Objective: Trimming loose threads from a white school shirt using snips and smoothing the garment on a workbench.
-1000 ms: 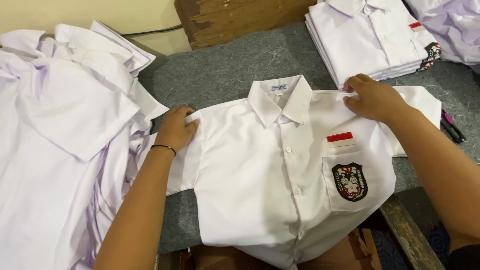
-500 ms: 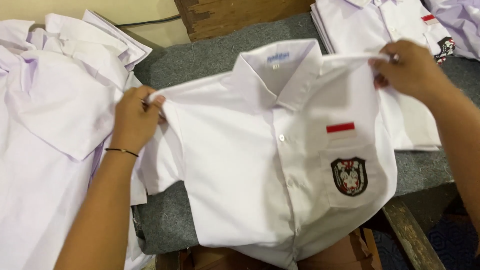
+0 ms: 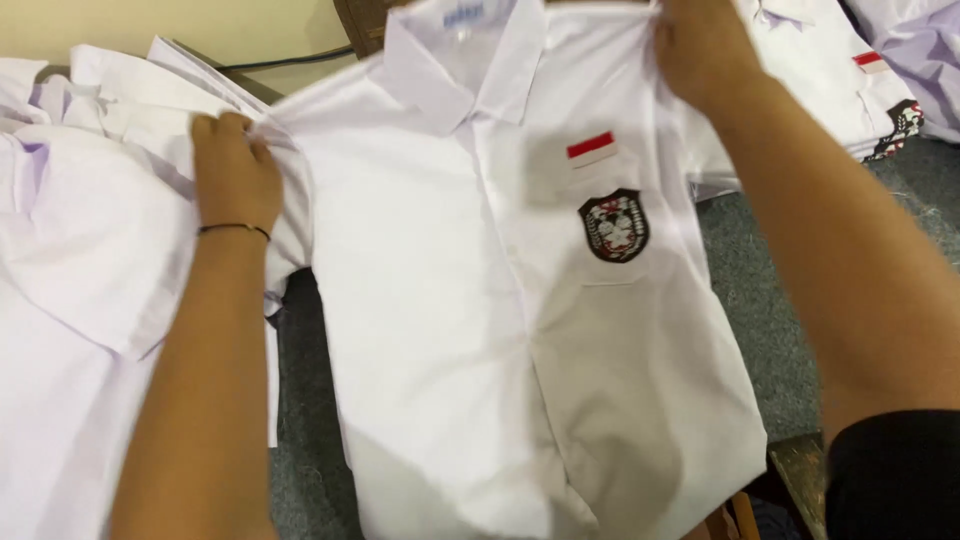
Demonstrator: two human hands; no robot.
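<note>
Head view, single moment. A white short-sleeved shirt [image 3: 480, 330] with buttoned front is held up off the grey felt-covered table [image 3: 790, 300], spread between both hands at shoulder level.

Left hand [image 3: 235, 175]: clenched on the shirt's left-side shoulder seam where the sleeve begins, fabric bunched under the fingers. A thin black wrist band [image 3: 232, 229] sits just below the hand.

Right hand [image 3: 700, 50]: closed on the opposite shoulder at the far edge of the view; the fingertips are partly cut off by the frame, but cloth is clearly pinched in the grip.

Orientation: the collar [image 3: 465, 55] is far, the hem near, so the shirt's long axis runs far-to-near, hanging down from the two grips. The line between the hands crosses that axis, running left to right. The right hand is farther away than the left, so the shoulder line tilts. Each hand is on its own shoulder; neither is nearer the body of the garment.

Chest pocket carries a shield-shaped dark badge [image 3: 613, 225] with a small red-and-white stripe [image 3: 591, 148] above it.

Surroundings: loose pile of white shirts [image 3: 90, 250] at left, touching the left forearm's side; a folded stack of similar shirts [image 3: 830, 80] at far right.
</note>
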